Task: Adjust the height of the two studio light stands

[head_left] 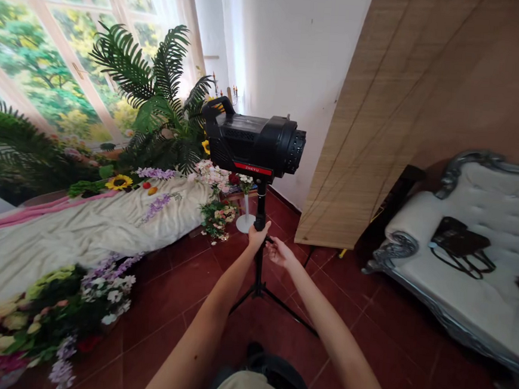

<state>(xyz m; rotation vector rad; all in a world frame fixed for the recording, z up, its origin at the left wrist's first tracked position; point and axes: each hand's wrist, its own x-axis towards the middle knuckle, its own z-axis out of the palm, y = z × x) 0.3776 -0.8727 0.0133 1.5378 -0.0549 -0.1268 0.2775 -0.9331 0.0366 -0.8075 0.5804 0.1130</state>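
Note:
A black studio light (255,140) with a red label strip sits on top of a black light stand (258,275), its front end pointing right. My left hand (257,236) is wrapped round the stand's pole just below the lamp. Close by on the right, my right hand (278,252) has its fingers pinched at a small dark knob (269,239) on the pole's side. The fingers partly cover the knob. The stand's legs are spread on the red tiled floor (180,287).
Left stands a bed-like surface with cream cloth (169,202) and flowers (108,284). Palm fronds (154,72) and a white vase stand (245,220) are behind the lamp. A bamboo blind (359,124) hangs right of it. A bag (462,243) lies on the white sofa (436,292).

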